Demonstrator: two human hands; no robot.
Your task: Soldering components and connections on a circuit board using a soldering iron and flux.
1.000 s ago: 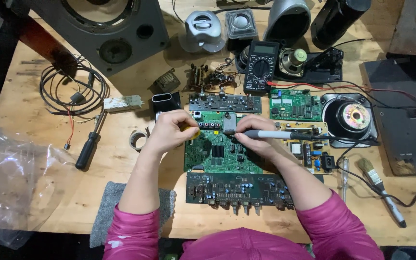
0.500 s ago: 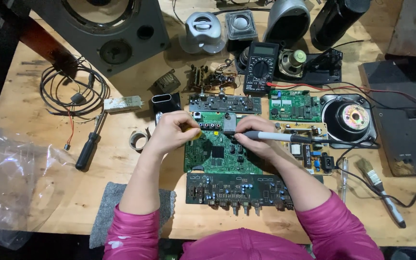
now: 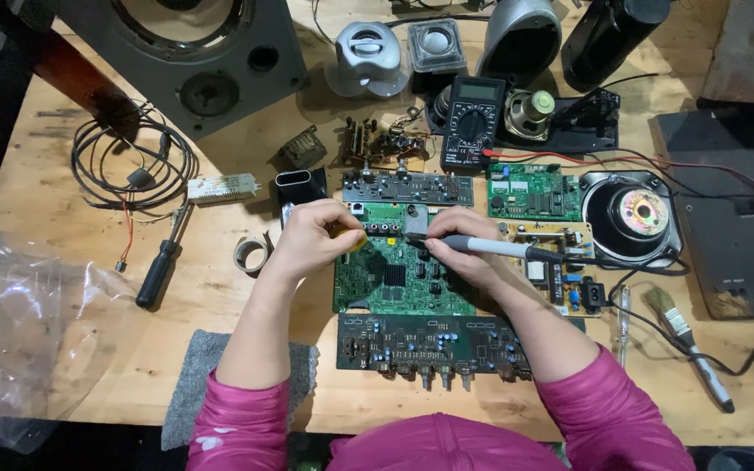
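A green circuit board (image 3: 394, 279) lies in the middle of the wooden table. My left hand (image 3: 314, 237) rests at its upper left edge, fingers closed around a small yellow object (image 3: 355, 240). My right hand (image 3: 464, 253) grips a grey soldering iron (image 3: 503, 249) like a pen, its tip touching the board near a metal block at the top. The iron's dark cord runs off to the right. Both arms wear pink sleeves.
A long dark board (image 3: 429, 340) lies near me, another dark board (image 3: 407, 186) beyond. A multimeter (image 3: 473, 122), small green board (image 3: 534, 192), speaker cones (image 3: 634, 214), big speaker box (image 3: 194, 52), screwdriver (image 3: 159, 266), tape roll (image 3: 253, 255), brush (image 3: 687, 336), plastic bag (image 3: 19, 336).
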